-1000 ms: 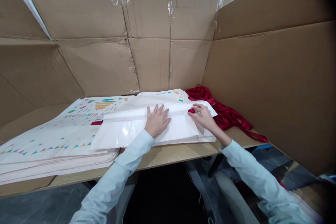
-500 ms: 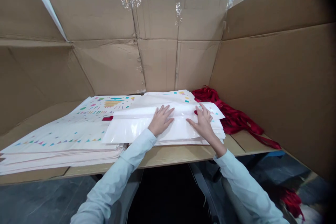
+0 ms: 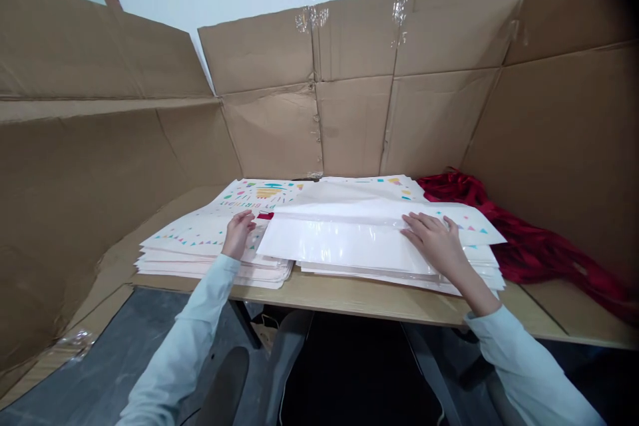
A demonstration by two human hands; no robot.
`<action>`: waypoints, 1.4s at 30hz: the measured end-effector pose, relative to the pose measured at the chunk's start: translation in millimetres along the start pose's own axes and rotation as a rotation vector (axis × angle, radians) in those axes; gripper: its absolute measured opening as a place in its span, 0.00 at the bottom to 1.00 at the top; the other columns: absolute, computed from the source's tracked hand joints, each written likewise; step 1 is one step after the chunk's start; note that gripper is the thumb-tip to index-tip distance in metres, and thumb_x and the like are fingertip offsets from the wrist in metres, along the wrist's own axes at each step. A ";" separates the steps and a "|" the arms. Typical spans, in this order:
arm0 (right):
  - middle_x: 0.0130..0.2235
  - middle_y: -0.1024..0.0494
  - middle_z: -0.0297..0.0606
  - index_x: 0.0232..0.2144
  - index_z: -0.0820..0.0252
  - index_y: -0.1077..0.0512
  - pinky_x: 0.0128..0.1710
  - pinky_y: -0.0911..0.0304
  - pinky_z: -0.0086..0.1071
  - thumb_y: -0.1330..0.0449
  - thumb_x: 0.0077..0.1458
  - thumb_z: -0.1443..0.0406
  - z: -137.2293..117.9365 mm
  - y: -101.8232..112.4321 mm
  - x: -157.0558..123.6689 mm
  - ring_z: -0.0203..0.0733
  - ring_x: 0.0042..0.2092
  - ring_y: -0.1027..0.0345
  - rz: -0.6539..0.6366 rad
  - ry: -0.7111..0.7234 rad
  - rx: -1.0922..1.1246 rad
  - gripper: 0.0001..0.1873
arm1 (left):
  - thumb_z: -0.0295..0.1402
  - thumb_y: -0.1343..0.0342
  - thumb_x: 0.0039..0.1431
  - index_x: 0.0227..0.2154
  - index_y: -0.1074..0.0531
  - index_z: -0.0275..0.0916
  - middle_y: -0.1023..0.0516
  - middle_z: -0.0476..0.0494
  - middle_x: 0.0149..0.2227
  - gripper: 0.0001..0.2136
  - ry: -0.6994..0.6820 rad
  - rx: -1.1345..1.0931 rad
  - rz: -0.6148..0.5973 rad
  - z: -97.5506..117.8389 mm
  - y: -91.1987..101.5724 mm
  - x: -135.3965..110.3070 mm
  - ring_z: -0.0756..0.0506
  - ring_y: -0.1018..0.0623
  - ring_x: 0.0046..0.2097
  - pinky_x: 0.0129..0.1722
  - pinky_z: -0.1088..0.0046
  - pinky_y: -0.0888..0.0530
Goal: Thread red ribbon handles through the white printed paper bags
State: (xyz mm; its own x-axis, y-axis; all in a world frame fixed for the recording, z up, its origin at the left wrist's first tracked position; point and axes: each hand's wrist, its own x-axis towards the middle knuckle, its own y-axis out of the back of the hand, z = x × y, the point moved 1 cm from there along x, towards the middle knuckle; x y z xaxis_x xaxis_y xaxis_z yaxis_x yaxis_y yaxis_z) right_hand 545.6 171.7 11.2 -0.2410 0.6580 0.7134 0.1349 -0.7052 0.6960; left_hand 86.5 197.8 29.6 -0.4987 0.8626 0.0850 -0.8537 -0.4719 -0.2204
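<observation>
Brown corrugated cardboard walls (image 3: 74, 166) ring the light wooden table (image 3: 359, 296). At the table's 9 o'clock lies a flat stack of white paper sheets printed with coloured triangles and birthday lettering (image 3: 190, 246). The left hand (image 3: 238, 233) rests on this stack with its fingers curled, at the 9 o'clock edge of a glossy white plastic-covered sheet (image 3: 339, 243). Whether it pinches that edge cannot be told. The glossy sheet lies across the table's middle on a second stack. The right hand (image 3: 436, 243) lies flat and spread, palm down, on its 3 o'clock end. At 3 o'clock of that hand sits a heap of dark red ribbons (image 3: 529, 246).
</observation>
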 end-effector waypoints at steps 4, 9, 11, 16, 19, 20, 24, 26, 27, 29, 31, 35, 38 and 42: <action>0.51 0.26 0.46 0.48 0.58 0.27 0.55 0.52 0.53 0.54 0.65 0.58 2.4 -4.1 -2.4 0.51 0.50 0.33 0.013 -0.002 -0.003 0.19 | 0.24 0.41 0.50 0.33 0.27 0.30 0.24 0.42 0.30 0.06 0.086 -0.069 -0.122 10.0 -4.4 7.1 0.53 0.27 0.29 0.32 0.79 0.30; 0.52 0.26 0.44 0.48 0.57 0.28 0.54 0.51 0.51 0.55 0.65 0.57 5.3 -8.6 -3.7 0.50 0.50 0.33 0.012 -0.002 -0.003 0.20 | 0.23 0.40 0.50 0.29 0.27 0.27 0.24 0.41 0.26 0.04 0.161 -0.086 -0.142 6.8 -13.6 11.0 0.54 0.29 0.24 0.25 0.81 0.31; 0.52 0.26 0.44 0.48 0.56 0.28 0.54 0.51 0.51 0.55 0.65 0.57 5.8 -9.3 -3.8 0.50 0.50 0.33 0.015 -0.004 -0.002 0.20 | 0.23 0.40 0.51 0.28 0.27 0.27 0.24 0.40 0.26 0.03 0.189 -0.083 -0.123 3.8 -15.8 11.7 0.55 0.30 0.22 0.23 0.82 0.33; 0.52 0.26 0.44 0.48 0.57 0.28 0.53 0.50 0.51 0.53 0.64 0.57 3.9 -9.1 -3.9 0.50 0.50 0.33 0.011 -0.017 -0.005 0.20 | 0.22 0.41 0.51 0.27 0.27 0.28 0.24 0.40 0.26 0.01 0.219 -0.090 -0.116 1.9 -20.1 13.0 0.56 0.31 0.21 0.20 0.82 0.35; 0.52 0.26 0.43 0.49 0.57 0.28 0.54 0.51 0.51 0.52 0.64 0.58 1.4 -8.7 -3.8 0.50 0.51 0.33 0.001 -0.038 0.001 0.19 | 0.22 0.41 0.50 0.29 0.27 0.28 0.23 0.42 0.26 0.02 0.200 -0.095 -0.091 3.0 -22.5 16.9 0.56 0.31 0.20 0.18 0.83 0.37; 0.52 0.26 0.43 0.49 0.56 0.28 0.54 0.51 0.51 0.52 0.64 0.58 0.6 -8.6 -3.7 0.50 0.51 0.34 -0.002 -0.047 0.006 0.18 | 0.21 0.41 0.50 0.29 0.27 0.28 0.23 0.43 0.26 0.02 0.196 -0.100 -0.079 3.3 -23.7 18.5 0.56 0.30 0.21 0.18 0.83 0.36; 0.52 0.26 0.43 0.48 0.57 0.28 0.55 0.53 0.49 0.52 0.64 0.58 -2.1 -8.0 -3.5 0.49 0.52 0.35 0.000 -0.078 0.020 0.18 | 0.19 0.46 0.54 0.28 0.30 0.31 0.24 0.44 0.26 0.03 0.209 -0.135 -0.048 4.7 -32.5 22.8 0.53 0.24 0.26 0.29 0.80 0.27; 0.52 0.26 0.43 0.48 0.57 0.29 0.55 0.54 0.49 0.53 0.65 0.58 -3.2 -7.4 -3.7 0.48 0.53 0.35 -0.002 -0.081 0.022 0.18 | 0.18 0.49 0.56 0.27 0.33 0.32 0.24 0.43 0.26 0.06 0.230 -0.143 -0.050 6.2 -37.3 23.2 0.51 0.23 0.28 0.32 0.76 0.25; 0.52 0.27 0.43 0.49 0.58 0.29 0.55 0.54 0.49 0.53 0.65 0.58 -3.6 -7.1 -3.8 0.48 0.54 0.36 -0.004 -0.082 0.023 0.18 | 0.18 0.50 0.56 0.26 0.34 0.33 0.24 0.43 0.26 0.07 0.240 -0.142 -0.054 7.1 -38.9 23.3 0.50 0.22 0.29 0.33 0.75 0.24; 0.52 0.27 0.43 0.49 0.57 0.29 0.56 0.54 0.49 0.53 0.65 0.58 -4.2 -6.7 -4.0 0.48 0.54 0.36 -0.010 -0.083 0.024 0.18 | 0.18 0.51 0.58 0.27 0.35 0.33 0.23 0.42 0.26 0.07 0.249 -0.138 -0.063 8.8 -39.8 23.8 0.51 0.23 0.27 0.32 0.76 0.25; 0.53 0.27 0.43 0.49 0.57 0.29 0.56 0.54 0.49 0.52 0.64 0.58 -4.5 -6.6 -4.3 0.49 0.54 0.36 -0.012 -0.086 0.024 0.18 | 0.18 0.51 0.59 0.28 0.34 0.32 0.23 0.42 0.27 0.07 0.246 -0.136 -0.080 10.2 -37.4 25.0 0.52 0.24 0.26 0.30 0.78 0.25; 0.53 0.27 0.43 0.49 0.58 0.30 0.56 0.54 0.49 0.53 0.65 0.58 -4.3 -7.7 -5.1 0.49 0.54 0.36 -0.016 -0.087 0.017 0.19 | 0.18 0.48 0.58 0.28 0.31 0.32 0.24 0.44 0.26 0.06 0.261 -0.134 -0.136 11.9 -26.8 28.1 0.53 0.25 0.25 0.27 0.82 0.26; 0.53 0.27 0.43 0.49 0.58 0.29 0.56 0.54 0.49 0.53 0.65 0.58 -3.6 -8.8 -5.5 0.49 0.54 0.36 -0.011 -0.083 0.013 0.19 | 0.17 0.46 0.56 0.28 0.29 0.32 0.24 0.43 0.26 0.05 0.284 -0.137 -0.193 13.8 -20.1 30.3 0.52 0.25 0.26 0.22 0.83 0.29; 0.53 0.27 0.42 0.49 0.58 0.29 0.56 0.53 0.49 0.53 0.65 0.57 -2.5 -10.1 -5.8 0.48 0.53 0.36 0.002 -0.081 0.011 0.19 | 0.17 0.40 0.48 0.30 0.28 0.32 0.23 0.43 0.28 0.07 0.289 -0.058 -0.319 14.3 -17.7 32.2 0.53 0.25 0.28 0.23 0.85 0.31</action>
State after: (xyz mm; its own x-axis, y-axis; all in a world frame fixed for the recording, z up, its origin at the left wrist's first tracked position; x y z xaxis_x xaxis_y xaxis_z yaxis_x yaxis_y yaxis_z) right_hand 543.2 174.3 -0.1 -0.1622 0.6760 0.7188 0.1460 -0.7040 0.6950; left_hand 83.4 231.4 50.1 -0.1420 0.9830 -0.1163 -0.9442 -0.1698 -0.2824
